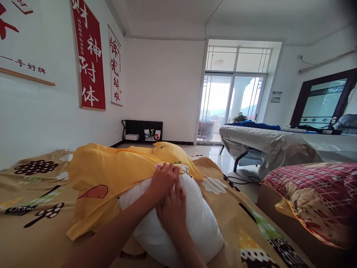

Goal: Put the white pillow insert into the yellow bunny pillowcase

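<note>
Gripping the open edge of the yellow pillowcase point(111, 171) – left hand point(163, 179), fingers curled shut over a bunch of the fabric, at about 12 o'clock from the other hand. Rested the right hand point(173, 213) flat on the white pillow point(200, 223), fingers loosely spread, holding nothing, only pressing down; the two hands touching.

Lay the pillow across the bed point(33, 223), at 6 o'clock in the view, its far end inside the case and its near end bare. Bunched the case loosely toward 9 and 10 o'clock over the tan sheet with its tree print.

Judged as a case drawn partway over its pillow: roughly the nearer half uncovered, the hem gathered on top. Called for, in any further pull – a firm hold on the hem toward 6 o'clock, the pillow pinned or pushed toward 12 o'clock so as not to slide along with the cloth, and slack freed from the heap at 9 o'clock.

Stood at 3 o'clock a table point(279, 145) under a silvery cover, at 4 o'clock a red checked blanket point(320, 197), at 10 o'clock a red wall banner point(89, 56), and at 1 o'clock a glass door point(231, 104).
</note>
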`<state>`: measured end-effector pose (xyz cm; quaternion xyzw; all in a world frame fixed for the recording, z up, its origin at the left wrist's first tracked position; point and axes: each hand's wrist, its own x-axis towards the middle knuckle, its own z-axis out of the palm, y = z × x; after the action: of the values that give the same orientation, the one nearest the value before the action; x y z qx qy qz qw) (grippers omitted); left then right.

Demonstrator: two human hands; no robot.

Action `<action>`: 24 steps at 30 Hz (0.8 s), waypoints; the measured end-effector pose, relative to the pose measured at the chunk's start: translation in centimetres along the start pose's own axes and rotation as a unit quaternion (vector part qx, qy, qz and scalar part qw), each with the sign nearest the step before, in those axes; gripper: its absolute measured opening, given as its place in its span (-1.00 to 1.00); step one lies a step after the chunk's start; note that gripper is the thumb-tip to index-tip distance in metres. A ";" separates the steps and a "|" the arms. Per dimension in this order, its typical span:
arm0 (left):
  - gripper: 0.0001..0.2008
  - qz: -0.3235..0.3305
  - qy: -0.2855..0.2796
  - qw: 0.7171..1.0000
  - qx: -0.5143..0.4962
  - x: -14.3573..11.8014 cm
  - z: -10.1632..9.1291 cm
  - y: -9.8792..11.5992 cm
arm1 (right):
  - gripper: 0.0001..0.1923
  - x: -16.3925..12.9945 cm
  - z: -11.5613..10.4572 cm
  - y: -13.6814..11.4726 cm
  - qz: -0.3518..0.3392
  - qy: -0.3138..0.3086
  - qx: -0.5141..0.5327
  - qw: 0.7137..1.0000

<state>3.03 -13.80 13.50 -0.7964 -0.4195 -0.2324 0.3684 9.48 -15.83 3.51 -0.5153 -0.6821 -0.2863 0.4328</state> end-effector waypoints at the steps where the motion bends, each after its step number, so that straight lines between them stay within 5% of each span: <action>1: -0.90 -0.003 0.020 1.000 0.022 -0.3 -0.4 -0.7 | -0.50 -0.2 -0.8 -0.1 -0.005 0.006 0.000 1.000; 6: -0.83 0.006 0.140 0.986 0.092 -2.8 -2.5 -3.4 | -0.47 -2.1 -3.9 -0.9 -0.045 0.061 0.019 0.997; 11: -0.87 0.112 0.246 0.961 0.063 -4.5 -3.4 -2.6 | -0.55 -3.0 -4.3 -2.0 -0.085 0.046 0.062 0.993; 15: -0.85 0.172 0.230 0.953 0.091 -4.2 -3.0 -1.0 | -0.69 -1.9 -2.2 -2.6 -0.121 0.018 0.078 0.989; 19: -0.84 0.215 0.166 0.954 0.126 -3.4 -2.6 -0.2 | -0.64 -0.5 -0.3 -3.0 -0.098 0.054 0.053 0.992; 24: -0.85 0.122 0.143 0.967 0.173 -3.9 -3.5 -3.0 | -0.57 -0.8 -3.4 -0.4 -0.152 0.025 0.079 0.985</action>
<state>-1.78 -17.37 14.24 -0.7240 -0.2963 -0.2210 0.5824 10.16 -19.15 4.39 -0.3628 -0.7618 -0.3066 0.4405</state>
